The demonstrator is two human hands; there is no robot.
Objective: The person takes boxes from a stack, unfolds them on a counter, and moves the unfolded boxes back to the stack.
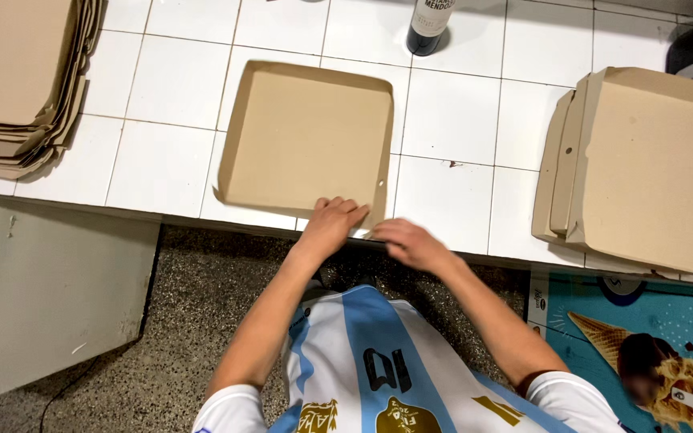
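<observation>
A brown cardboard box tray with raised sides lies on the white tiled counter. My left hand presses on the tray's near edge, fingers curled over the near wall. My right hand rests flat at the counter's front edge, just right of the tray's near right corner, fingertips touching the cardboard there. The near wall is partly hidden by my hands.
A stack of flat cardboard blanks sits at the far left. Folded closed boxes are piled at the right. A dark bottle stands behind the tray. Below the counter are speckled floor and a colourful freezer front.
</observation>
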